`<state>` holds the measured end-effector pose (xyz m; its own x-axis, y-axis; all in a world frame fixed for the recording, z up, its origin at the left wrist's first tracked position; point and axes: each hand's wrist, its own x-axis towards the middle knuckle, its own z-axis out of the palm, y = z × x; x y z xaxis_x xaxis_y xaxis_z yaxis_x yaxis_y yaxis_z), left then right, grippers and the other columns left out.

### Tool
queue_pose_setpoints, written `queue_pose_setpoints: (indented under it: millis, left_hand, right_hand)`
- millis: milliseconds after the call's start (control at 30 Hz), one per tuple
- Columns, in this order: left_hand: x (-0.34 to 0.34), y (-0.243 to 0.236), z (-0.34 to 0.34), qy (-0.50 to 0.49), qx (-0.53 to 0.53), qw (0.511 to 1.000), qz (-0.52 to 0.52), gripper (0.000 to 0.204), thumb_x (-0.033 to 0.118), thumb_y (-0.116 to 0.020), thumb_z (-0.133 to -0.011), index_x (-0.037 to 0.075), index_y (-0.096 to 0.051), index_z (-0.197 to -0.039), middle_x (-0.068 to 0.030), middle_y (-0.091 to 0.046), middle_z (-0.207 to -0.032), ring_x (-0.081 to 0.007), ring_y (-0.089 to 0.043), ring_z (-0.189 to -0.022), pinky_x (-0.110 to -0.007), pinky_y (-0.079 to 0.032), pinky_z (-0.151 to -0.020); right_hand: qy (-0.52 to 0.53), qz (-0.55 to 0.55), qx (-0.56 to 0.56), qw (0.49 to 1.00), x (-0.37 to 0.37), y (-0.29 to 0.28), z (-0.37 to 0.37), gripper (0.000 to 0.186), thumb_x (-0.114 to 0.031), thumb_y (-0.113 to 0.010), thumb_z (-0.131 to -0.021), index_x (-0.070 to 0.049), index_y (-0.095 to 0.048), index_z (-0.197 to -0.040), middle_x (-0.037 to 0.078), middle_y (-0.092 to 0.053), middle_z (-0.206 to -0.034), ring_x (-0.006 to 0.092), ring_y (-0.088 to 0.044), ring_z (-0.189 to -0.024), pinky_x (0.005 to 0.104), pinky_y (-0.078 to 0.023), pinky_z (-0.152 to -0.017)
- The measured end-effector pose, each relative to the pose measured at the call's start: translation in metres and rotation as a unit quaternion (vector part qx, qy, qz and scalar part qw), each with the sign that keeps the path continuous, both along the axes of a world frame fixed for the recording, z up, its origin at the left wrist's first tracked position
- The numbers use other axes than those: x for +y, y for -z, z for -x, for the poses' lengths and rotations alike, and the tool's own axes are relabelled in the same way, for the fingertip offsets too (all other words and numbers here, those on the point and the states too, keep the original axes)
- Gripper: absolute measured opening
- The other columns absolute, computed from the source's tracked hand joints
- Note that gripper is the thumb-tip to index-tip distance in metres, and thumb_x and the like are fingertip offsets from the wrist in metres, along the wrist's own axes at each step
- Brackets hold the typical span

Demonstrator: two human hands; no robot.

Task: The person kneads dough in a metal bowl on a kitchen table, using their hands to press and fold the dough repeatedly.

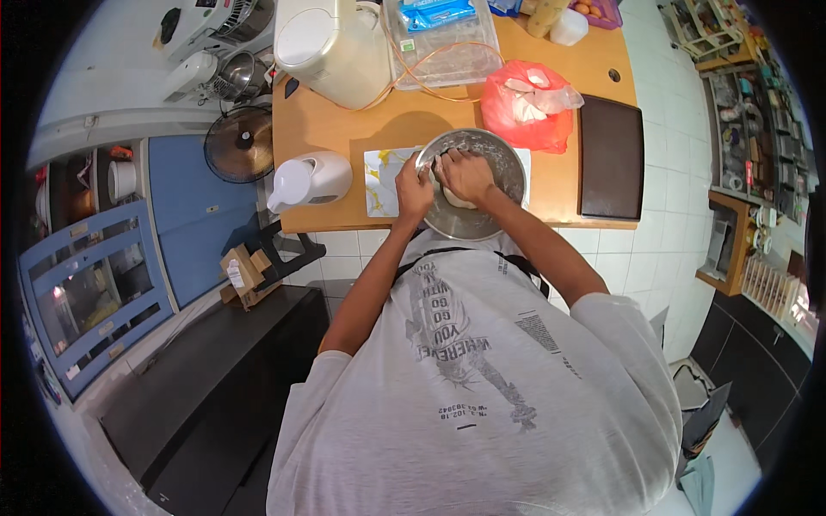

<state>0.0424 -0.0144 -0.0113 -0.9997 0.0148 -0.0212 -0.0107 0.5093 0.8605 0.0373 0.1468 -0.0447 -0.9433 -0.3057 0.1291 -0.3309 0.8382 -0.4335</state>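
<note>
A round steel mixing bowl [513,168] stands near the front edge of the wooden table, with pale smears on its inner wall. A pale lump of dough [456,200] lies in it, mostly covered by my right hand [466,177]. That hand reaches into the bowl, its fingers curled down into the dough. At the bowl's left side, my left hand [414,190] is closed on the rim. Beneath the bowl lies a white mat with yellow marks [379,191], showing on the left.
Left of the bowl stands a white electric kettle [317,179]. Behind are a large cream appliance [340,56], a clear plastic box [439,52] with a cable across it, and a red plastic bag [529,107]. A dark baking tray [612,157] lies on the right.
</note>
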Motion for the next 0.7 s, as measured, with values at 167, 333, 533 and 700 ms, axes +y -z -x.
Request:
queue_pose_setpoints:
  millis: [167,333,533,700]
  left_hand:
    - [-0.001,0.0,0.006,-0.012,-0.037,0.999,0.006,0.03,-0.001,-0.062,-0.098,-0.006,-0.066,-0.128,-0.0308,-0.072,-0.114,-0.05,-0.069,-0.106,-0.05,-0.054,-0.091]
    - [-0.003,0.001,0.007,-0.018,-0.038,0.999,0.014,0.032,0.0,-0.063,-0.098,-0.006,-0.066,-0.129,-0.0309,-0.072,-0.116,-0.0485,-0.069,-0.11,-0.049,-0.053,-0.093]
    - [-0.002,-0.005,0.011,-0.018,-0.028,0.999,0.0,0.033,-0.002,-0.064,-0.098,-0.005,-0.066,-0.131,-0.0301,-0.073,-0.114,-0.0472,-0.071,-0.108,-0.047,-0.054,-0.091]
    - [-0.01,0.005,0.012,-0.018,-0.055,0.998,-0.027,0.035,-0.002,-0.065,-0.097,-0.004,-0.066,-0.133,-0.0291,-0.074,-0.114,-0.0459,-0.072,-0.107,-0.046,-0.055,-0.09]
  right_hand:
    - [-0.036,-0.012,0.029,0.999,0.003,0.006,0.014,0.03,-0.032,-0.06,-0.103,-0.007,-0.069,-0.09,0.013,-0.069,-0.089,0.0331,-0.073,-0.079,0.0466,-0.059,-0.071]
    - [0.001,0.001,-0.015,1.0,0.001,-0.005,0.006,0.031,-0.034,-0.057,-0.104,-0.007,-0.072,-0.098,0.013,-0.073,-0.101,0.0338,-0.072,-0.103,0.0519,-0.057,-0.091]
    - [0.008,0.047,-0.091,0.995,0.03,-0.086,-0.05,0.026,-0.029,-0.061,-0.103,-0.004,-0.07,-0.103,0.015,-0.073,-0.104,0.0349,-0.069,-0.109,0.0555,-0.051,-0.098]
    - [0.106,0.084,-0.173,0.976,0.021,-0.078,-0.048,0.03,-0.029,-0.058,-0.106,-0.002,-0.069,-0.102,0.02,-0.073,-0.098,0.04,-0.072,-0.094,0.0562,-0.053,-0.092]
